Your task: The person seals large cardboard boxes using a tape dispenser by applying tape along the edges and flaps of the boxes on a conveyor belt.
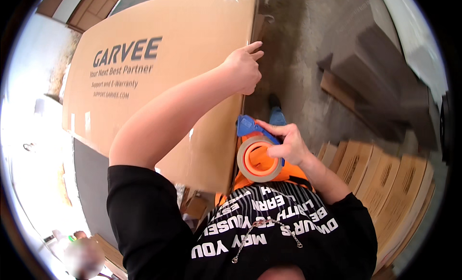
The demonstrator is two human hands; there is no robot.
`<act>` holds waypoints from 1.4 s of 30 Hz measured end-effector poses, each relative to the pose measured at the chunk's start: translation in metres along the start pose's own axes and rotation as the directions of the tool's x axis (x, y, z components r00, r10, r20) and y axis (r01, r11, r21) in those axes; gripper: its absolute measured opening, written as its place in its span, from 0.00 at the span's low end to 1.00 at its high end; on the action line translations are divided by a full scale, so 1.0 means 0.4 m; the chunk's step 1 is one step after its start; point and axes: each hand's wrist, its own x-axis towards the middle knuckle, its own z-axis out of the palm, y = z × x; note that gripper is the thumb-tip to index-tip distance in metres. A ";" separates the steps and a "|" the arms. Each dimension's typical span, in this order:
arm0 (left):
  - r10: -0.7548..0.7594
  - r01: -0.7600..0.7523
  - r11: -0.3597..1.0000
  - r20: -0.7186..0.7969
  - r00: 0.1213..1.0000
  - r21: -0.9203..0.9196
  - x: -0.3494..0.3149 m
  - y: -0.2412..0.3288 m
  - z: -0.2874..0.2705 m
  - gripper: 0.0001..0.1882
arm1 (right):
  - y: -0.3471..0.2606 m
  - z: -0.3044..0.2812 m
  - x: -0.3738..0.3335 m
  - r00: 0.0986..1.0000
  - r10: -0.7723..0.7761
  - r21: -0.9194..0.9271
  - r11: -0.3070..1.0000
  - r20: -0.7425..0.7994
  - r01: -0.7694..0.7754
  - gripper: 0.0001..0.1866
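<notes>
A large brown cardboard box (202, 44) with dark print takes up the left and middle of the view. My left arm reaches across it. At its right edge is my left hand (244, 68), with two fingers stretched out and apart past the edge; I see nothing held in it. Closer to my body, my right hand (291, 143) is closed on a blue tape gun (248, 126). The gun carries a roll of tape (244, 167) on an orange hub, and its blue end is beside the box's right edge. The grip is partly hidden by my fingers.
Several flat brown cartons (385, 183) stand in a row at the lower right. Dark grey-brown boxes (370, 73) are stacked at the upper right. Concrete floor (298, 49) runs between them and the large box. At the far lower left is another person (83, 253).
</notes>
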 end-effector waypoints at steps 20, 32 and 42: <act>0.089 -0.238 0.909 -0.400 0.912 -0.341 -0.393 0.481 0.100 0.16 | 0.237 0.490 -0.319 0.993 -0.065 -0.438 0.899 -0.101 0.014 0.30; -0.245 0.074 0.887 -0.329 0.912 -0.456 -0.450 0.520 0.139 0.63 | 0.476 0.188 -0.355 0.994 -0.019 0.326 0.944 -0.107 0.053 0.36; -0.308 0.073 0.879 -0.445 0.841 -0.470 -0.467 0.539 0.154 0.63 | 0.432 0.324 -0.340 0.971 -0.212 -0.008 0.977 -0.112 0.213 0.39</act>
